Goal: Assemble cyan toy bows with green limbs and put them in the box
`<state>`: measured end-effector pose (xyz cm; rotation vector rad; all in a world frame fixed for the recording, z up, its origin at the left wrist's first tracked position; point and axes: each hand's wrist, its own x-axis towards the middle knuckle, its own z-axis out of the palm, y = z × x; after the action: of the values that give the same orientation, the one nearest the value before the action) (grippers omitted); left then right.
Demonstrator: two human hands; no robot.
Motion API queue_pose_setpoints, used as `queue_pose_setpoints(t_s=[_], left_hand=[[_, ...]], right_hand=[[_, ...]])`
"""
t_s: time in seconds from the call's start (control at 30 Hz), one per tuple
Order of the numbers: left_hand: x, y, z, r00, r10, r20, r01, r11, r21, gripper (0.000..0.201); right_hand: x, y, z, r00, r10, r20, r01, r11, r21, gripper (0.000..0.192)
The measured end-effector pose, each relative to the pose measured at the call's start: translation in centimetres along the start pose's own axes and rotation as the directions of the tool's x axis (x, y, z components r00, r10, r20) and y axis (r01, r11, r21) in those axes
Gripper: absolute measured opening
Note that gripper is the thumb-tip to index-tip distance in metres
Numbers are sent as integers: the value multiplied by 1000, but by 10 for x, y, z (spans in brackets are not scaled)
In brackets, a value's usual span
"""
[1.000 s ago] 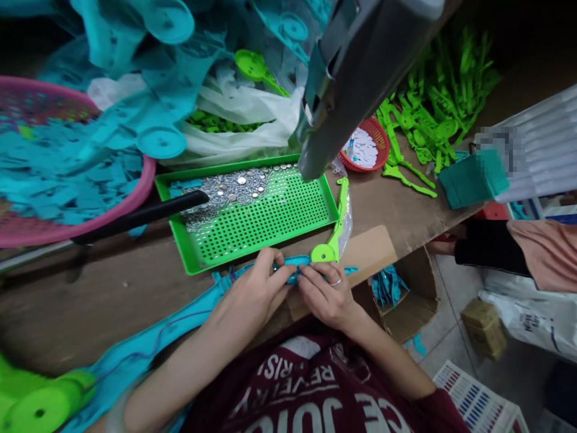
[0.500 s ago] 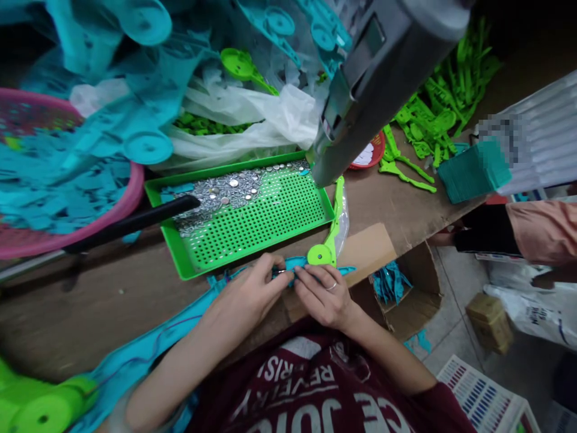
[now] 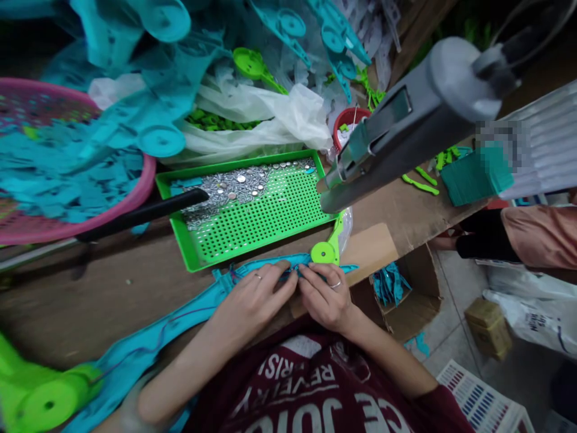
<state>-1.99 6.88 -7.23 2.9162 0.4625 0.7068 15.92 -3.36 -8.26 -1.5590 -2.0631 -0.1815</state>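
At the near edge of the wooden bench (image 3: 112,300), seen from the head camera, both hands meet over a teal plastic strip (image 3: 252,272) that lies flat along the bench edge. The left hand (image 3: 252,300) rests on the strip with fingers curled down and pinching it; a ring shows on one finger. The right hand (image 3: 325,296), also ringed, presses its fingertips onto the same strip just beside the left, so both hands are closed on it. Touching the right hand's fingertips at 12 o'clock sits the round end of a green plastic lever (image 3: 325,251), its arm running up toward 1 o'clock. Just beyond the hands at 11 o'clock lies a green perforated tray (image 3: 180,240), with small metal discs (image 3: 229,186) heaped in its far left part. A black handle (image 3: 144,213) reaches over the tray's left rim. At 10 o'clock stands a pink basket (image 3: 135,192) of teal pieces. A grey machine arm (image 3: 406,132) hangs overhead at 1 o'clock. At 3 o'clock, well apart, another person's sleeve (image 3: 536,234) shows.
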Motion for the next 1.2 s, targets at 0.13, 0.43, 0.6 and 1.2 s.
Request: queue_pose_setpoints(t_s=[0.13,0.43,0.6,1.2], left_hand=[[4,1,-3,1000,9,6,-9,1000,13,32],[2,2,-3,1000,19,-6,-19,1000,19,34],[-3,-1,2,1000,19,-19,-20,1000,-15,34],[42,44,10,967,-257,4,257,966,-12,19]], right_hand=[[4,-4,0,997,70,-9,-70,996,56,17],[28,-23,-17,941,287,178,-309,945,109,10],[44,-29,-23,885,305,352,-298,951,-76,9],[45,94,-53,871,-81,484,-75,953,295,31]])
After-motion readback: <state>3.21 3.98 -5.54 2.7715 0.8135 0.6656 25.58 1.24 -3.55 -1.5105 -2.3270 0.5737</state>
